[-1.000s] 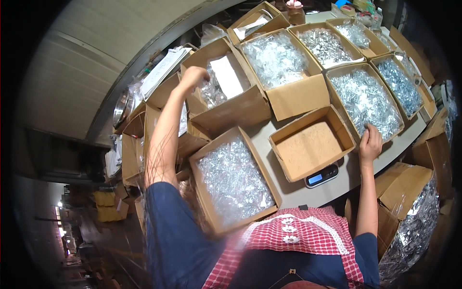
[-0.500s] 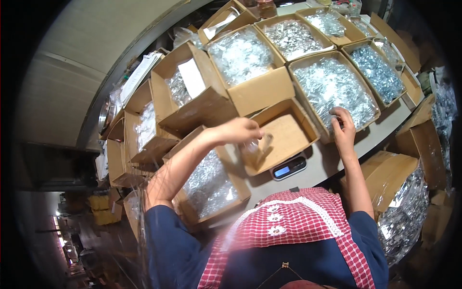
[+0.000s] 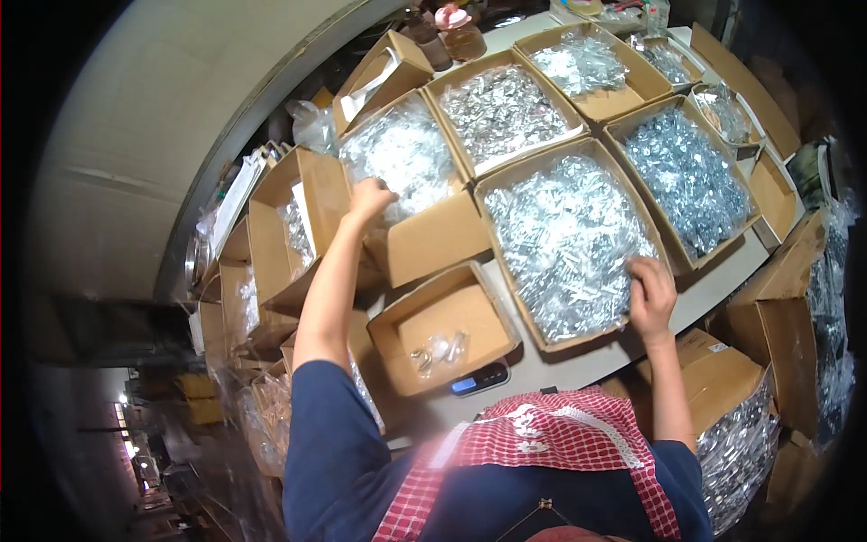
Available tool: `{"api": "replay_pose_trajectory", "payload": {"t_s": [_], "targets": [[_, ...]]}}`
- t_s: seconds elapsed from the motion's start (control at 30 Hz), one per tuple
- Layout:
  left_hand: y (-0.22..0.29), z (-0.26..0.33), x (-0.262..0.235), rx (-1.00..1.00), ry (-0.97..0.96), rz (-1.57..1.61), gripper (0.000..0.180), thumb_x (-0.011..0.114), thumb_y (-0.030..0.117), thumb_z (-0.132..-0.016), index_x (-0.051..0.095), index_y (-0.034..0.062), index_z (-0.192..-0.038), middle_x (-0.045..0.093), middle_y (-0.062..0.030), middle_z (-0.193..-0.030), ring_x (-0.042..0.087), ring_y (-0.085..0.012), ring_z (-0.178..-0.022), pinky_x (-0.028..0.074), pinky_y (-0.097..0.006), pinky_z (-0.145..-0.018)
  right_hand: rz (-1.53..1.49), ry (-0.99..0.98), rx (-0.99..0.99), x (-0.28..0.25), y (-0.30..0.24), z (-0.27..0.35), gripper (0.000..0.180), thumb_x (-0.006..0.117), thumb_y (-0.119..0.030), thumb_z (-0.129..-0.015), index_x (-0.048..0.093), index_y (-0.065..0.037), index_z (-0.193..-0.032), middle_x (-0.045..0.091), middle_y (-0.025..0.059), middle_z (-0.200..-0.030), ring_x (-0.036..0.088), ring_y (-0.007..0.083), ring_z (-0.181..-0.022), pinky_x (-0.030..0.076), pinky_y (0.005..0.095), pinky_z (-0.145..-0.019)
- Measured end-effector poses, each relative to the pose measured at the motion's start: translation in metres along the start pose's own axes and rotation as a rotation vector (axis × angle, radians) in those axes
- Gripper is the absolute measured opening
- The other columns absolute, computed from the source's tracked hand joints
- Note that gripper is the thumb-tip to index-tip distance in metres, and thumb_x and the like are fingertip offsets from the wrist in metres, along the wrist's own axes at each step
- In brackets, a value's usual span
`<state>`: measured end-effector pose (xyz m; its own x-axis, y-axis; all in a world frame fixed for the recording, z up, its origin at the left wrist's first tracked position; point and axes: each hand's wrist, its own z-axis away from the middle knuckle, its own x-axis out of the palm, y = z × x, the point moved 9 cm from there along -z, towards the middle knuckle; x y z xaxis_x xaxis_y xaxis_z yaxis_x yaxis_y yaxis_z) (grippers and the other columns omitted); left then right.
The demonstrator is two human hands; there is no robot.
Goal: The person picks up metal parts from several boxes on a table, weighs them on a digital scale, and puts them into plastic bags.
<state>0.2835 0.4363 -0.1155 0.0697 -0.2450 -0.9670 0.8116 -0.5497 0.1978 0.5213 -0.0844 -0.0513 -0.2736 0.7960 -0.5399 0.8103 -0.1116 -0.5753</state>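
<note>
My left hand (image 3: 372,200) reaches into the near side of a carton of small clear plastic packets (image 3: 397,149), its fingers bent together; what they hold, if anything, is hidden. At the right side of a wide carton of shiny packets (image 3: 573,235), my right hand (image 3: 652,294) has its fingers curled at the packets, and I cannot make out what is in them. Between my arms, a shallow cardboard box (image 3: 470,316) sits on a small scale (image 3: 479,379) with a lit display. A few clear packets (image 3: 442,350) lie at its near end.
Cartons with metal-looking pieces (image 3: 501,104) and bluish packets (image 3: 686,176) stand farther back. A tall open carton (image 3: 316,172) is at left. Lidded jars (image 3: 461,34) stand at the far edge. A large carton (image 3: 700,379) with bagged silvery parts is low at right.
My left hand has left the shallow box and moved up and left to the packets behind it. A few packets now show in the box. My right hand stays at the wide carton, fingers lower.
</note>
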Motion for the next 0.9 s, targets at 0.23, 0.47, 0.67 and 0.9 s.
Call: {"api": "replay_pose_trajectory", "payload": {"t_s": [0.23, 0.47, 0.67, 0.9], "targets": [[0.13, -0.031, -0.066, 0.06, 0.012, 1.247, 0.008, 0.05, 0.005, -0.082, 0.049, 0.0042, -0.074, 0.066, -0.0157, -0.083, 0.062, -0.0201, -0.071, 0.05, -0.031, -0.059, 0.034, -0.038, 0.016, 0.006, 0.013, -0.001, 0.022, 0.055, 0.003, -0.067, 0.063, -0.004, -0.086, 0.064, 0.0107, -0.093, 0.062, 0.0294, -0.082, 0.049, 0.0375, -0.074], [0.25, -0.103, 0.022, 0.459, 0.239, -0.426, 0.014, 0.058, 0.013, -0.075, 0.063, 0.0033, -0.083, 0.067, -0.0172, -0.082, 0.067, -0.0336, -0.081, 0.053, -0.044, -0.072, 0.027, -0.117, -0.005, 0.01, 0.016, -0.005, 0.02, 0.055, 0.0, -0.069, 0.064, -0.004, -0.086, 0.065, 0.0112, -0.092, 0.062, 0.0284, -0.075, 0.049, 0.0381, -0.067], [0.236, -0.144, 0.038, 0.226, 0.055, -0.438, 0.02, 0.063, 0.016, -0.068, 0.072, 0.0037, -0.08, 0.069, -0.0162, -0.084, 0.067, -0.0321, -0.083, 0.053, -0.041, -0.073, 0.007, -0.069, -0.047, 0.005, 0.022, -0.007, 0.023, 0.058, -0.001, -0.068, 0.064, -0.004, -0.09, 0.066, 0.0067, -0.09, 0.061, 0.0229, -0.073, 0.047, 0.0333, -0.064], [0.243, -0.133, 0.002, -0.025, -0.241, 0.847, 0.019, 0.051, 0.02, -0.082, 0.065, 0.0078, -0.084, 0.069, -0.006, -0.086, 0.047, -0.0105, -0.057, 0.036, -0.027, -0.054, -0.015, -0.072, -0.012, 0.002, 0.027, -0.014, 0.023, 0.058, -0.002, -0.065, 0.067, -0.002, -0.086, 0.066, 0.0081, -0.09, 0.061, 0.02, -0.072, 0.046, 0.0296, -0.061]]}}
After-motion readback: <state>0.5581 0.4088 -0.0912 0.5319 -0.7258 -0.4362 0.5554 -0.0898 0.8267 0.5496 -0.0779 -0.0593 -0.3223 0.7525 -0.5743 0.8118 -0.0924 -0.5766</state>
